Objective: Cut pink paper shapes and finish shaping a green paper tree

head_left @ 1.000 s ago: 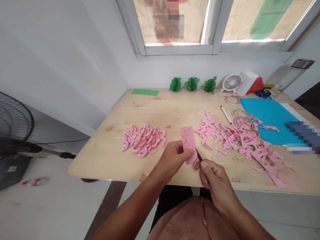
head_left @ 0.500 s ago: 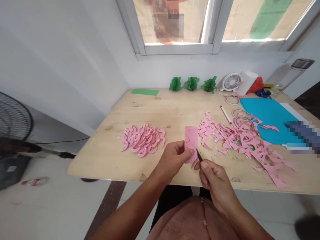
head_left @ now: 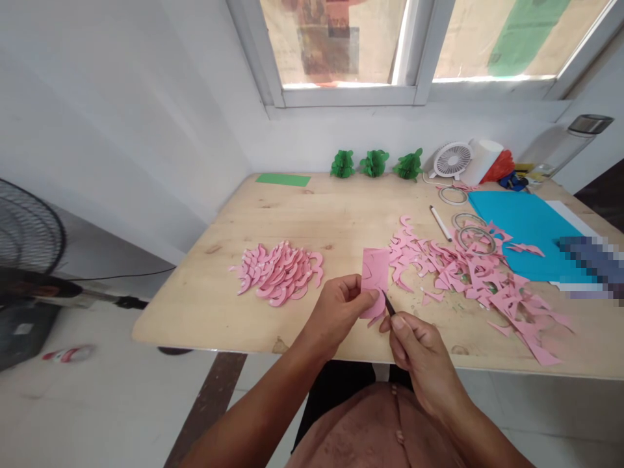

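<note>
Between the thumb and fingers of my left hand is a pink paper strip with dark curved lines drawn on it. My right hand is closed around a pair of scissors. Their dark blades touch the strip's right edge, while my fingers hide most of the handles. At the strip's lower end, a partly cut curl hangs down. Left of my hands lies a heap of curved pink paper cutouts. Pink paper scraps spread out to the right.
Three green paper ornaments and a green strip lie along the wooden table's back. Rightward are a marker, tape rings, a blue sheet, a small fan and a bottle.
The pink strip has shifted slightly right in my left hand. The hanging curl at its lower end has changed position a little. My right hand stays almost in place.
</note>
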The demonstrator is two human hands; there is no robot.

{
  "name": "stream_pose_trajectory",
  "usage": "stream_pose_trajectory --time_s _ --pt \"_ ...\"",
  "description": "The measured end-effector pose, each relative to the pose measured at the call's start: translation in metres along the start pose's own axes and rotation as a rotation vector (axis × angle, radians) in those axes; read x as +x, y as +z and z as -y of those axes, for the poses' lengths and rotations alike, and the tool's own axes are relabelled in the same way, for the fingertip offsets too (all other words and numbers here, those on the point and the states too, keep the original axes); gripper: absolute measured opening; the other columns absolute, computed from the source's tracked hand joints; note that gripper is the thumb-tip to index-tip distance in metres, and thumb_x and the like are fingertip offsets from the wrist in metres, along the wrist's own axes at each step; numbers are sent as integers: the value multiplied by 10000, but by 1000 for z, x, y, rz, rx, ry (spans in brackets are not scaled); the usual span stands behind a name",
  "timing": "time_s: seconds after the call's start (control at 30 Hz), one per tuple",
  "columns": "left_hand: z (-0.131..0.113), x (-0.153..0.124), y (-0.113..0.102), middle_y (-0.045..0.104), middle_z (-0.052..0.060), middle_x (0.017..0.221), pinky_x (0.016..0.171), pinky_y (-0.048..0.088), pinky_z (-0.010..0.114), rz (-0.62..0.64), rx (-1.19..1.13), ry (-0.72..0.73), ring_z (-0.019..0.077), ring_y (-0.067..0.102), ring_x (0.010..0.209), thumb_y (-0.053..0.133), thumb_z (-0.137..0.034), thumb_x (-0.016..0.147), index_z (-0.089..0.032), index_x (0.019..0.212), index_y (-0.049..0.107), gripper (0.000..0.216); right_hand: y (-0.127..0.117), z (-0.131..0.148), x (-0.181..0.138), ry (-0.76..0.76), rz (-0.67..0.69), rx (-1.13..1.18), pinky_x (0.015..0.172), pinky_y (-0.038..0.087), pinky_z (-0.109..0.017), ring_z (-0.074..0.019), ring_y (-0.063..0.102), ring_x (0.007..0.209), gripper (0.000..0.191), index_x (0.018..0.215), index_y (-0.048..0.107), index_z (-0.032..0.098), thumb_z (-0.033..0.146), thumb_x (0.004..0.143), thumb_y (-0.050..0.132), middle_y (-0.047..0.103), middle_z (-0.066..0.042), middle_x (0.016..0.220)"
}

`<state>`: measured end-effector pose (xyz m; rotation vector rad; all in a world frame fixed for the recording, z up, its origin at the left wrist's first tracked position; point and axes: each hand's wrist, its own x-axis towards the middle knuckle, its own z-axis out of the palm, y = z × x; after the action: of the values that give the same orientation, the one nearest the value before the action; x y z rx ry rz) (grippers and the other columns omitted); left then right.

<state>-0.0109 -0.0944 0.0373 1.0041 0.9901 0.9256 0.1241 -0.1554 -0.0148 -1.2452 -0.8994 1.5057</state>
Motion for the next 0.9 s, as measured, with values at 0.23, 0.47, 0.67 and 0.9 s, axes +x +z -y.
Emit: stream_pose_trajectory --time_s 0.23,0.47,0.67,0.9 --pt "-1 0 1 538 -18 549 530 309 217 28 14 -17 78 421 523 650 -275 671 -131 584 576 185 0 2 1 -2 26 1 419 139 -226 -72 218 442 348 802 575 154 496 846 521 306 80 480" --pt "2 2 -3 515 -31 537 533 309 213 13 10 -36 69 416 515 657 -265 667 -129 574 555 195 -2 2 1 2 33 -6 423 131 -229 -72 203 450 336 798 582 155 481 849 524 293 82 485" --pt "3 3 -4 507 -28 533 532 306 221 9 28 -32 73 422 513 654 -297 674 -135 563 523 236 -3 3 2 10 33 -32 417 133 -227 -71 195 441 368 782 599 151 510 827 532 279 85 474" --pt "4 4 -2 535 -17 556 537 317 223 7 55 -42 82 439 532 654 -306 668 -134 592 544 218 -2 5 3 -2 35 -30 418 129 -228 -70 200 447 358 787 584 149 497 843 520 293 80 481"
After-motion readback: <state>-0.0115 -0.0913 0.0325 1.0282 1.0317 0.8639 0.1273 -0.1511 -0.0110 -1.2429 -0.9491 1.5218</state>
